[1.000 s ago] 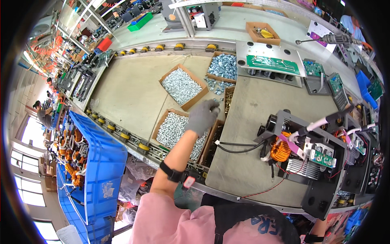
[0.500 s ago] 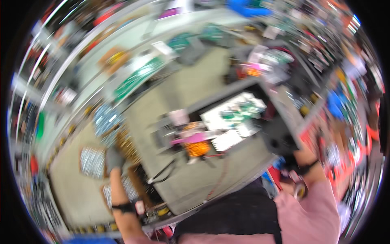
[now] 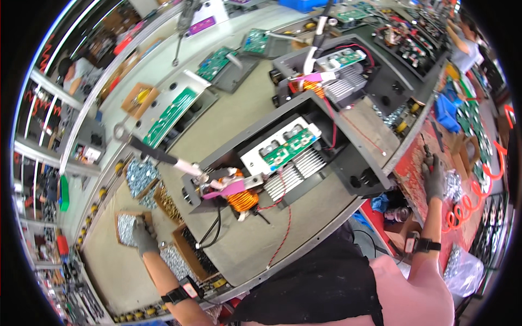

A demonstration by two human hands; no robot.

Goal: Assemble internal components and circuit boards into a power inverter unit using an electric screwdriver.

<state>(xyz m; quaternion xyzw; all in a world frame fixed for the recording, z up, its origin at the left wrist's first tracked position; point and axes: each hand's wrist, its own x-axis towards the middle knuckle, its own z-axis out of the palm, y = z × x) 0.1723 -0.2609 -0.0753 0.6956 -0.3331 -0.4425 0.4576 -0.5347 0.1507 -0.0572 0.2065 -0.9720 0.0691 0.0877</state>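
My left hand, in a grey glove, reaches into a small cardboard box of silvery screws on the left. Its fingers are curled at the screws; whatever they pinch is hidden. Out to the right, my right hand, also gloved, is closed around a slim dark screwdriver-like tool over a worn red surface. In front of me lies an open dark metal housing holding a green circuit board, silver heatsink fins and an orange copper coil.
A second housing stands behind. More boxes hold brass-coloured screws and silvery hardware. A grey-handled tool hangs over the housing's left end. A red coiled hose runs at right. Another person works at far right.
My left hand has moved from beside the brass-coloured screws onto the box of silvery screws. My right hand has gone from the housing's right end out to the tool on the red surface.
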